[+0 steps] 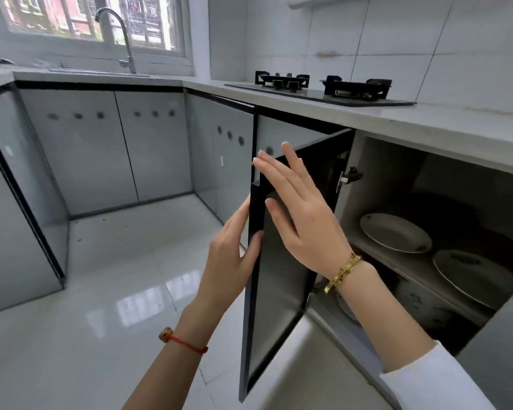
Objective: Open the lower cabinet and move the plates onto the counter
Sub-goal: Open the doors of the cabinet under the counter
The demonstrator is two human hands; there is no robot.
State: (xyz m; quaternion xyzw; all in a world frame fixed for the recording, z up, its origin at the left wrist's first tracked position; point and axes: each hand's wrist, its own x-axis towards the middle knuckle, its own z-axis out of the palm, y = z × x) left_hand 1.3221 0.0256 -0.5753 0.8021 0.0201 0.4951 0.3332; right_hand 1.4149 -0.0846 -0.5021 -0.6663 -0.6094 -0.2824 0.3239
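Note:
The lower cabinet door (279,291) stands swung wide open, its dark inner face toward me. My left hand (231,255) touches the door's free edge, thumb curled round it. My right hand (302,214) lies flat on the inner face near the top, fingers spread. Inside the cabinet, two white plates sit on the shelf (409,269): one (394,232) further back, one (471,276) nearer and tilted. More white dishes (427,309) show dimly on the cabinet floor below. The pale counter (427,119) runs above the cabinet.
A black two-burner gas hob (323,87) sits on the counter above the open cabinet. A sink with a tall tap (122,34) lies at the back under the window. Shut grey cabinet doors (101,149) line the corner. The floor (116,276) is glossy white tile.

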